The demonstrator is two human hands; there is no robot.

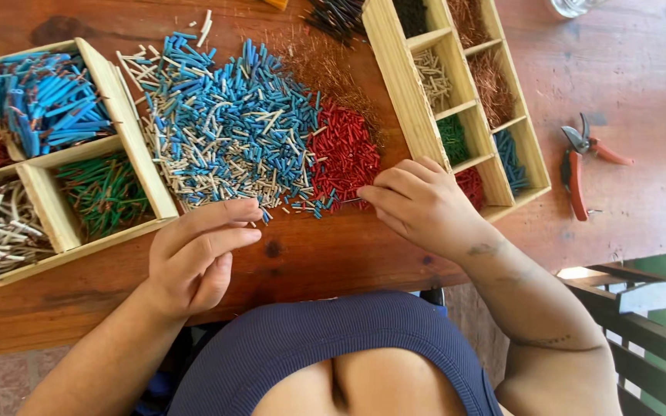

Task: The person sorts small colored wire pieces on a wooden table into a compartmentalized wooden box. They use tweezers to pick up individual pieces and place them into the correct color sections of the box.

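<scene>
The right hand pinches a thin dark piece at the edge of the pile, likely to single it out; the left hand rests loosely curled, empty, beside it; trays flank the pile (colours kept apart).

Two hands, two wooden trays, one pruner.

Reddish-brown wooden table, scuffed. Directly on it: mixed heap of blue, cream and red tube pieces, two compartmented wooden trays, loose copper strands, orange-handled pruning shears.
</scene>
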